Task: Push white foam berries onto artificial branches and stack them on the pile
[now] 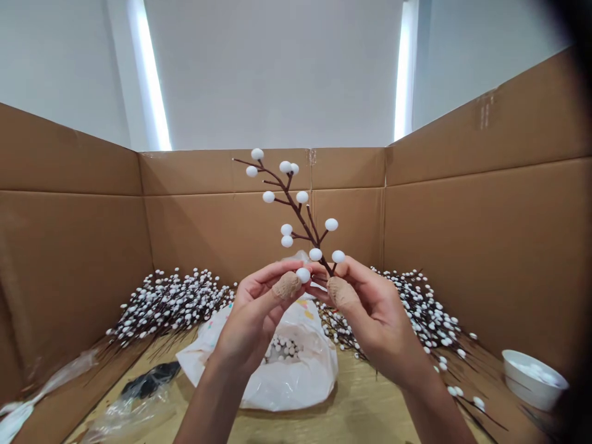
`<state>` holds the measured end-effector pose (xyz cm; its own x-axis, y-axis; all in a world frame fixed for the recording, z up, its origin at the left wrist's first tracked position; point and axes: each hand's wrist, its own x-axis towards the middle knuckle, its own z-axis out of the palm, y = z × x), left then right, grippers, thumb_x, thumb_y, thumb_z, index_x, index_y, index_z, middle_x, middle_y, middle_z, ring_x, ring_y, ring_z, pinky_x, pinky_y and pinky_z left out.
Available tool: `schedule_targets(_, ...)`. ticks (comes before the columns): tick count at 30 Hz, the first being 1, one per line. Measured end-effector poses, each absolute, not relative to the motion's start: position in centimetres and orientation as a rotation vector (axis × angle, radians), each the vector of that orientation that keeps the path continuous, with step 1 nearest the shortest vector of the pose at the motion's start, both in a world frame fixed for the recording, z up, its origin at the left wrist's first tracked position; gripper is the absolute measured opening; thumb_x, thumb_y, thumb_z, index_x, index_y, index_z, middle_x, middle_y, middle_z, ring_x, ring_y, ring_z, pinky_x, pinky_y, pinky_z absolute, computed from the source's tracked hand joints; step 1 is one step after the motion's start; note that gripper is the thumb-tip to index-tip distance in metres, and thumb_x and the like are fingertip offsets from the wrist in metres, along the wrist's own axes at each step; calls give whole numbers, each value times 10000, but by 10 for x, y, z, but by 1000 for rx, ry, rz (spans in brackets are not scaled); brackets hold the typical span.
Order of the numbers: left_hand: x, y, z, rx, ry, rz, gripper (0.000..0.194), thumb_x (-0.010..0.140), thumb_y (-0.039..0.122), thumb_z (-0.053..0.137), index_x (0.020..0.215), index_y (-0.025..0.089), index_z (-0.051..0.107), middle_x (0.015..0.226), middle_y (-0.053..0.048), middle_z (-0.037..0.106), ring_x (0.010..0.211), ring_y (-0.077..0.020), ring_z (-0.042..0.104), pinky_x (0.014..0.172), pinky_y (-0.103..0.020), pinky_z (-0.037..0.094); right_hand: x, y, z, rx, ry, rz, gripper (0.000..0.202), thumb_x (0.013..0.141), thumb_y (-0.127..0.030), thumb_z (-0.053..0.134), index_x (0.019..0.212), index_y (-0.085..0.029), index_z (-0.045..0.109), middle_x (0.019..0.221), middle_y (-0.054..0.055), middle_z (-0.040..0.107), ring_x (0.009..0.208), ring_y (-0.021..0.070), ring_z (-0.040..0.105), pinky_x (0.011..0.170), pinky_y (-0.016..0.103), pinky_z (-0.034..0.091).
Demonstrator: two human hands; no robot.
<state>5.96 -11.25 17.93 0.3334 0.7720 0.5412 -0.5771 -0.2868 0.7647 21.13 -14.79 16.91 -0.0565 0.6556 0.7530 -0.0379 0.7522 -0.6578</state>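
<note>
A brown artificial berry branch (296, 206) with several white balls on its twigs rises in front of me, tilted to the left. My right hand (370, 302) pinches its lower stem between the thumb and fingers. At the branch's lower left, my left hand (259, 302) grips a single white ball (303, 275) between thumb and forefinger. Whether that ball sits on a twig is hidden by the fingers. Both thumbs wear tan finger covers. A few twig tips, such as the one at the upper left, are bare.
A white plastic bag (296, 385) holding white balls lies open below my hands. Heaps of berry branches stand at left (176, 302) and right (430, 314). A white bowl (534, 377) is far right, clear plastic (134, 407) front left. Cardboard walls (490, 246) enclose the table.
</note>
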Motion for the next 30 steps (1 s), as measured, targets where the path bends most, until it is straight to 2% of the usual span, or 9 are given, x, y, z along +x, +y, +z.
schedule_targets(3,59,-111,179,1334,172,1304,144,797,123,701,926,163,752,927,-45,768,903,-117,699,841,-147,537,211,-147,167,-570,-1564,538,202,923,-301,482,750,-203,451,743,-2,509,730,140,565,557,228,491)
schedule_targets(8,59,-114,180,1385,156,1304,130,826,107,663,896,168,754,931,-27,767,908,-105,697,828,-121,529,211,-148,165,-612,-1553,467,164,898,-278,496,753,-204,475,725,-2,537,640,129,553,513,231,479)
schedule_targets(20,61,-118,181,1442,177,1338,124,819,117,677,881,185,759,881,3,772,854,-95,705,800,-118,536,212,-147,165,-628,-1547,430,143,869,-255,529,743,-198,495,714,0,539,669,135,566,533,231,496)
schedule_targets(30,60,-117,184,1511,211,1349,85,763,169,743,839,191,774,874,-19,773,849,-127,710,791,-149,548,215,-144,166,-654,-1600,419,144,868,-222,505,727,-193,519,714,2,521,640,123,523,517,222,456)
